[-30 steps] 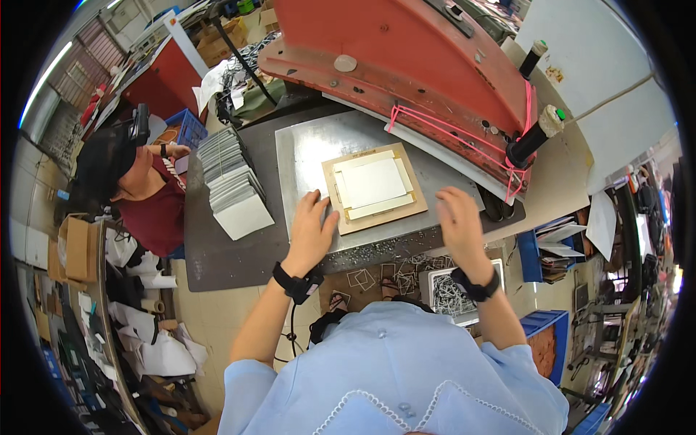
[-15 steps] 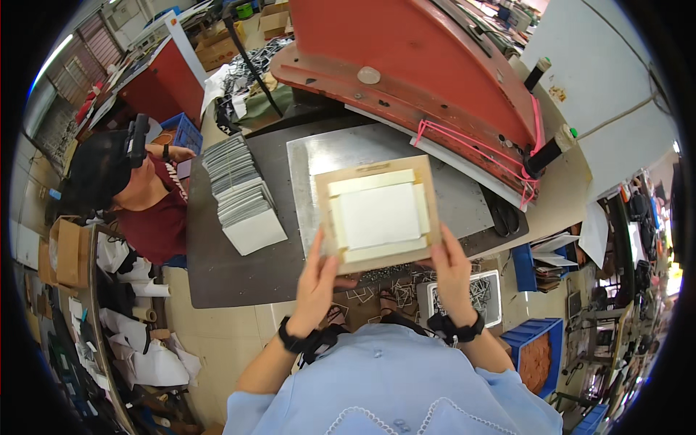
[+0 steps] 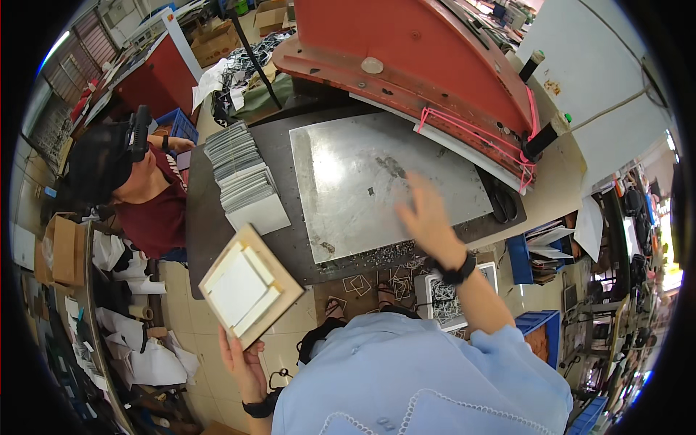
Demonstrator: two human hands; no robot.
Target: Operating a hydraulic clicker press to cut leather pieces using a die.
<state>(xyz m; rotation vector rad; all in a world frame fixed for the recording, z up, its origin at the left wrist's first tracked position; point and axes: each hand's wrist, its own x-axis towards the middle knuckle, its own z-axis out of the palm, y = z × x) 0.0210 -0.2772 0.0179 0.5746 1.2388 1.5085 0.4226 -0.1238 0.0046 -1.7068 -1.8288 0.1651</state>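
Observation:
My left hand (image 3: 245, 368) is closed on the lower edge of a tan die board (image 3: 290, 296), with fingers on its underside partly hidden. Cream strips (image 3: 270, 267) line the board around a white rectangular sheet (image 3: 238, 286). It tilts off the table's front left edge. Over the shiny metal plate (image 3: 341, 210), my right hand (image 3: 429, 221) reaches out, blurred by motion, its thumb apart from the fingers and nothing seen in it. Whether it touches the plate I cannot tell. Small dark bits lie on the plate.
A stack of grey-white sheets (image 3: 243, 177) stands left on the dark table (image 3: 201, 239). The red press head (image 3: 413, 43) overhangs the back right. Scissors (image 3: 504, 203) lie at the right. A person (image 3: 138, 188) sits left. Dark scraps line the table's front; a white bin (image 3: 444, 301) holds cut frames.
The die board has swung from over the metal plate to the lower left, now in my left hand alone. My right hand has let go and moved up over the uncovered plate.

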